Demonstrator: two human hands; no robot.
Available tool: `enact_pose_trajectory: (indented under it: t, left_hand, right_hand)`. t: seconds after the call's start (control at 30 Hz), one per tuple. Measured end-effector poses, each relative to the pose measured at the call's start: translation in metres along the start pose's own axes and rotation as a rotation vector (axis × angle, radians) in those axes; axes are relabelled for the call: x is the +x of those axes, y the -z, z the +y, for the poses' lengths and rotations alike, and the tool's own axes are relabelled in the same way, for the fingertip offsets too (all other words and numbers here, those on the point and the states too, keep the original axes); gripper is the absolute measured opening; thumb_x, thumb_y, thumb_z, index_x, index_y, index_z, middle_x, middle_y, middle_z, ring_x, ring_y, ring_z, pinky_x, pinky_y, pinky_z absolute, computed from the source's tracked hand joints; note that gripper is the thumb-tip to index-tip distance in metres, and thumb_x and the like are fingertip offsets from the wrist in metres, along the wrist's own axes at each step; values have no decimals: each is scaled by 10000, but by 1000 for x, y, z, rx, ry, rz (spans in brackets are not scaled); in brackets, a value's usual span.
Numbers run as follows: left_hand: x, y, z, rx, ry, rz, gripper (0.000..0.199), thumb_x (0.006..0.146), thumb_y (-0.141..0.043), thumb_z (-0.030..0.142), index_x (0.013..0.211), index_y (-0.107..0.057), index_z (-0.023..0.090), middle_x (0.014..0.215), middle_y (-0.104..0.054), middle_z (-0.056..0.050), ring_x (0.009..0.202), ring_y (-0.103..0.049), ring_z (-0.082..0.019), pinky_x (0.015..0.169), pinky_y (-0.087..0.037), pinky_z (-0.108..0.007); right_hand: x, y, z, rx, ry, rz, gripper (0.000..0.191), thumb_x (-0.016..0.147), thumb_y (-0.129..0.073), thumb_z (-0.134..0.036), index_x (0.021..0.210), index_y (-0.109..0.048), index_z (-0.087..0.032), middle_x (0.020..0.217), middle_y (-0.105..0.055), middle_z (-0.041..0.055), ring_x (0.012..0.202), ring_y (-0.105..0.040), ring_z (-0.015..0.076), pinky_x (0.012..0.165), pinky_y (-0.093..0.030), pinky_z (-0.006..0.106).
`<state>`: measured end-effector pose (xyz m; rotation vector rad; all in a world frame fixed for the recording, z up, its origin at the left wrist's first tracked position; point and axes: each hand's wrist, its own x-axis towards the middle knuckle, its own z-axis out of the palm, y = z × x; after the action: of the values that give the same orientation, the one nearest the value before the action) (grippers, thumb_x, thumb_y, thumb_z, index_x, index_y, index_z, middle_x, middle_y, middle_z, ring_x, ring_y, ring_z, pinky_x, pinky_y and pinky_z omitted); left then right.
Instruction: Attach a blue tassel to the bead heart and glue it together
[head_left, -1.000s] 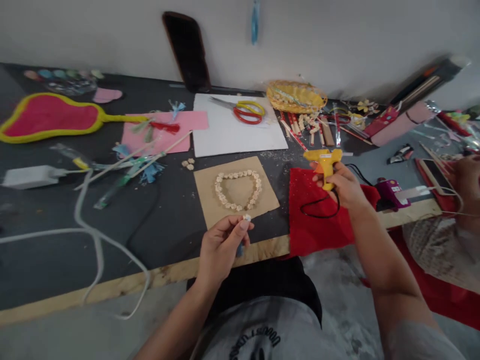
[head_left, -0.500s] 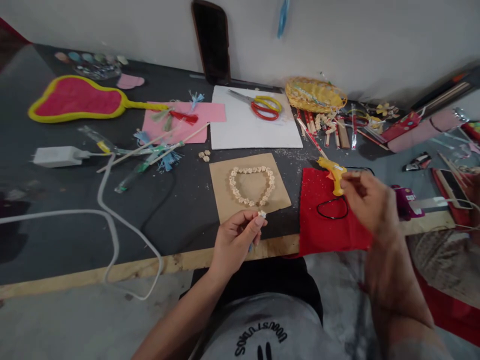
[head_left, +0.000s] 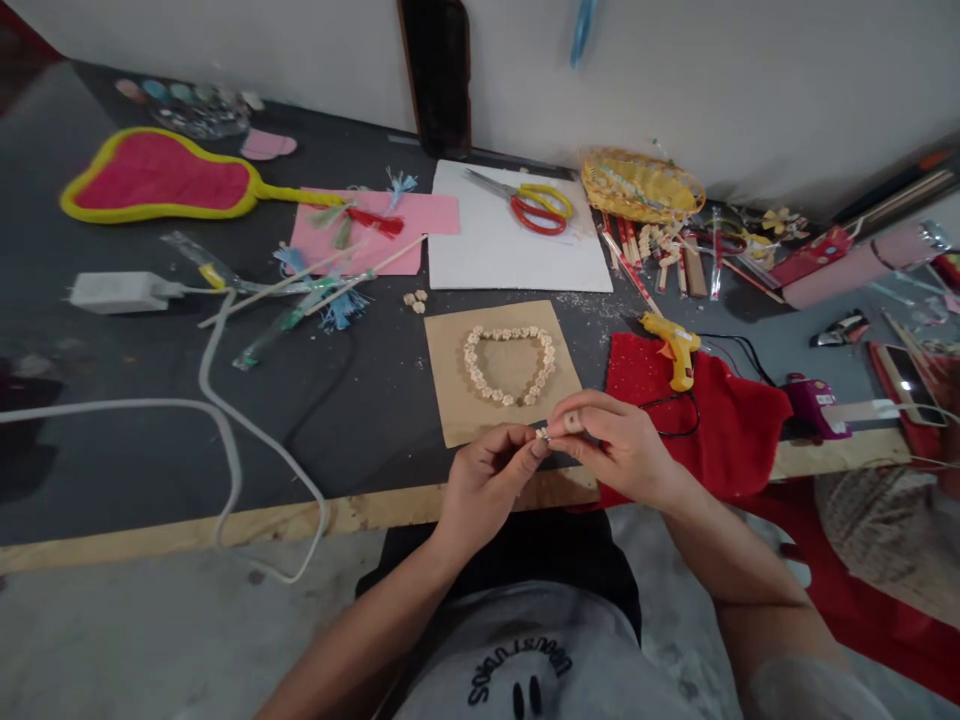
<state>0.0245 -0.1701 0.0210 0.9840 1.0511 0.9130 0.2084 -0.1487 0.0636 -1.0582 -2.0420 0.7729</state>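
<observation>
Fingers point(head_left: 528, 456) either side of flower point(head_left: 542, 434)

flower ring point(head_left: 517, 333) on cardboard point(head_left: 448, 350), scissors point(head_left: 517, 195) behind

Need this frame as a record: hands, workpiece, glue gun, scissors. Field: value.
left hand: pinching small pale flower piece
right hand: closed at the same piece
workpiece: loop of pale flower pieces on brown card
glue gun: yellow, unheld, lying on red cloth
scissors: on white board
</observation>
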Motion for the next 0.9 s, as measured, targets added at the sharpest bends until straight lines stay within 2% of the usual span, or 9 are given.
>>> enact_pose_trajectory:
  t: [0.27,0.4,0.67,0.77,0.9]
  left_hand:
    - [0,0,0,67,-41,25,325,832,-725,492,754,-718,177,653,-612,7,599,-499,-99,563,-409,-196]
    - [-1,0,-3,36,-39,7,306,829,-726,474,752,-715,178,654,-616,5,624,-522,-105,580,-423,-194]
    - [-4,-1,-4,1,28,14,319,768,-768,483,766,-724,168,675,-643,-3,615,-517,-99,567,-411,-190]
    - [-3,-2,-3,-33,52,-15,362,754,-774,522,755,-716,164,689,-650,-12,635,-527,-108,581,-421,-201]
    - [-3,-1,-1,-69,95,-65,419,730,-783,569,748,-703,158,671,-630,-8,590,-470,-94,525,-371,-197]
  right_hand:
    - [-5,-3,6,-70,71,-30,135,978,-572,-205,909,-685,-229,953,-744,66,885,-725,171,784,-623,292]
    - [-5,-1,5,-134,118,-69,153,982,-546,-180,903,-669,-224,968,-739,59,841,-714,151,741,-605,262]
    - [-6,-4,11,-38,-22,-186,157,992,-502,-204,865,-592,-227,956,-700,63,844,-684,168,739,-587,292]
    - [-7,-3,10,-26,-14,-210,159,980,-501,-187,851,-586,-227,965,-702,69,877,-689,182,763,-590,303]
    - [-7,1,7,-89,48,-197,159,958,-488,-108,876,-565,-221,958,-704,63,813,-679,140,693,-581,236]
